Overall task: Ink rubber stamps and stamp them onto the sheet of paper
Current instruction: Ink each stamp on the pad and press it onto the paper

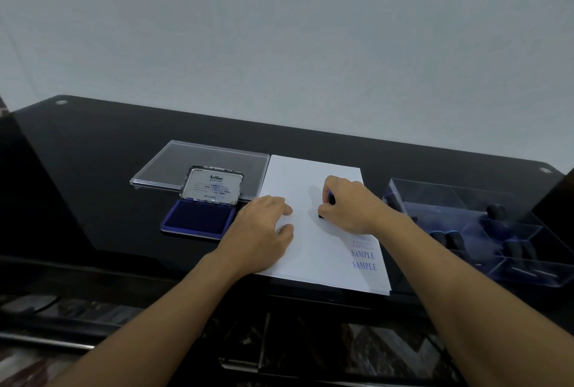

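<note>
Your glossy black table (93, 169) ends at a pale wall behind and at a front edge just below the near edge of the white sheet of paper (310, 250), whose near right corner reaches about to that front edge. On the left the sheet's long edge runs right beside a flat clear plastic cover (186, 159) and close to the blue ink pad (198, 218) in its open metal tin, the tin's labelled lid (216, 183) standing up behind the pad. On the right, the clear plastic compartment tray (419, 191) sits near the sheet's other edge, with dark-handled rubber stamps (450, 239) lying in several of its sections. Bare white paper shows between your two hands and beyond them towards the far edge, and dark tabletop stretches out left of the pad. Your left hand (261, 231) lies palm down with fingers loosely extended, resting on the left part of the sheet, just right of the ink pad. Your right hand (348, 206) is curled round a small dark stamp (330, 198), holding it down against the paper on the sheet's right half. Nearer to you along that side are blue prints (363, 259), two reading SAMPLE and fainter ones above them that are too blurred to read
</note>
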The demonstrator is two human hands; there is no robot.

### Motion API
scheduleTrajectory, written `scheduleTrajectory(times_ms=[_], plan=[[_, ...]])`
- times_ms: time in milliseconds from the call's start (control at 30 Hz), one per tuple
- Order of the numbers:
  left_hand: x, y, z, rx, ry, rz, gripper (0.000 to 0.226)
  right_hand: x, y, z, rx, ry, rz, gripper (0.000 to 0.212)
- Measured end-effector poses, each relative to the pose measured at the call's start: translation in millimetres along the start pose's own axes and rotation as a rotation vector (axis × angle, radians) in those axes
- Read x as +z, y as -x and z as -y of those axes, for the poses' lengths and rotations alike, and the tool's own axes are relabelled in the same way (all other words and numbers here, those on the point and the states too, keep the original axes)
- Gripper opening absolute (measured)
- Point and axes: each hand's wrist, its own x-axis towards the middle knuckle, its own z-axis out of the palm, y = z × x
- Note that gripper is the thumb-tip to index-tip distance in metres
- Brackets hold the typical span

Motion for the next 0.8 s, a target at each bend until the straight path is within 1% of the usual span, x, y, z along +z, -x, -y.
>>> scheduleTrajectory(times_ms=[200, 300, 367, 567, 600, 800], plan=[[-3, -2, -3, -0.034, 0.009, 0.045, 0.031, 0, 2, -2, -0.015, 0.017, 0.003, 0.011], [-8, -4, -5, -0.061, 0.041, 0.09, 0.033, -3, 1, 0, -0.001, -0.005, 0.019, 0.012], [-12, -6, -7, -0.083, 0.076, 0.091, 0.034, -7, 3, 0, -0.002, -0.017, 0.026, 0.011], [-32, -10, -17, -0.073, 0.092, 0.027, 0.032, -34, 16, -3, -0.045, -0.156, -0.127, 0.005], [-35, -11, -18, -0.074, 0.09, 0.025, 0.032, -38, 18, -4, -0.053, -0.175, -0.136, 0.003], [-45, -15, -22, -0.106, 0.062, 0.036, 0.033, -48, 28, -7, -0.069, -0.198, -0.147, 0.009]])
